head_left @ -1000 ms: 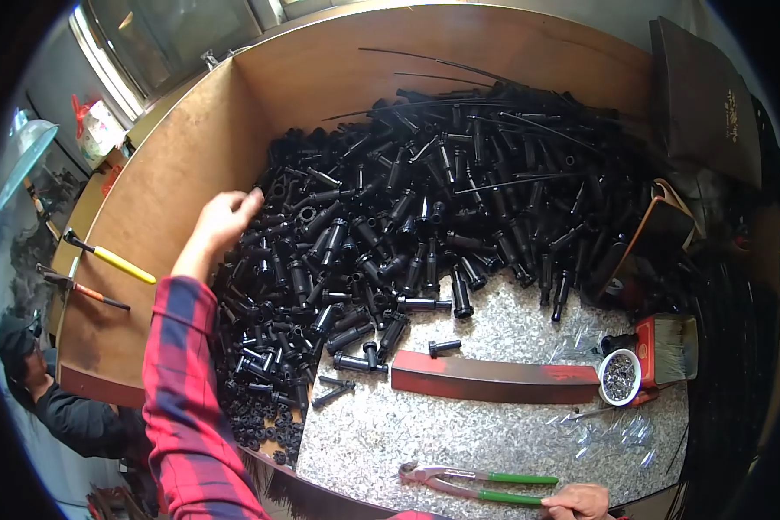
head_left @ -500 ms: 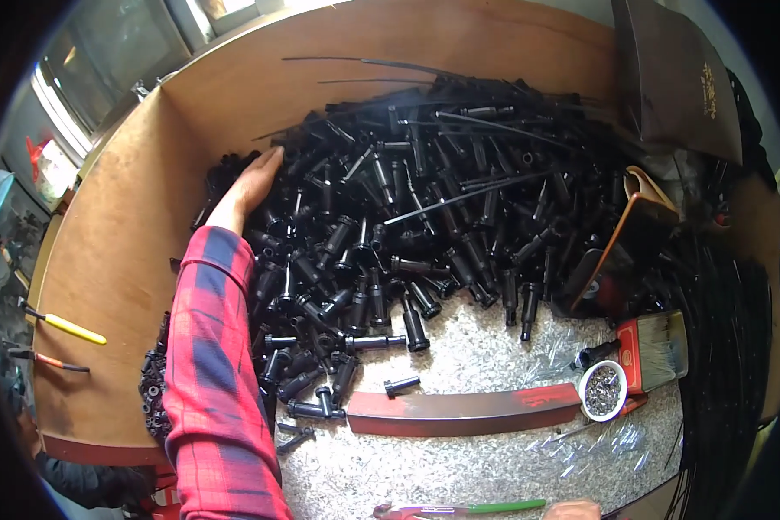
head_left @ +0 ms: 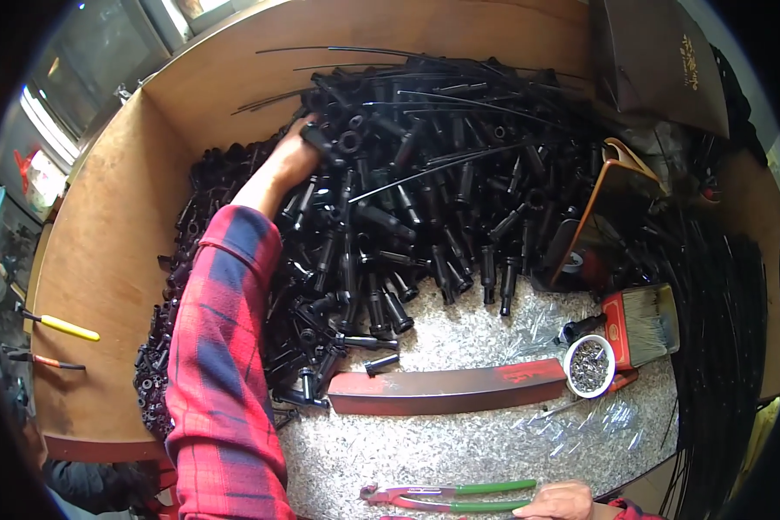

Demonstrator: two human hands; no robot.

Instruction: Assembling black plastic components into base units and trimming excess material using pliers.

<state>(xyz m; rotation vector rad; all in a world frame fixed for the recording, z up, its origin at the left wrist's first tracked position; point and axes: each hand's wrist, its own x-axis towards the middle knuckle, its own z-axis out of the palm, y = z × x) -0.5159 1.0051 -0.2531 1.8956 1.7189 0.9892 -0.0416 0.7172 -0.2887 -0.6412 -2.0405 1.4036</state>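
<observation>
My left hand (head_left: 291, 163) reaches into the heap of black tubular parts (head_left: 459, 186). One dark part crosses in front of its fingers, which are mostly hidden, so I cannot tell whether they grip anything. At the lower edge, my right hand (head_left: 565, 501) is partly in view, its fingers curled at the end of the lower handle of green-handled pliers (head_left: 494, 488). The pliers' reddish jaws point left on the speckled worktop (head_left: 459, 446).
Beyond the forearm lies a curved red-brown bar (head_left: 446, 390). A white cup of small metal pieces (head_left: 590, 367) stands beside a red-edged brush (head_left: 640, 325). A phone in an orange-edged case (head_left: 581, 230) leans at the right. Wooden walls (head_left: 104, 225) surround the heap; long black strands (head_left: 724, 329) hang right.
My left hand has moved rightward from the heap's left edge deeper among the black parts. More of my right hand and the pliers shows as the view has shifted down.
</observation>
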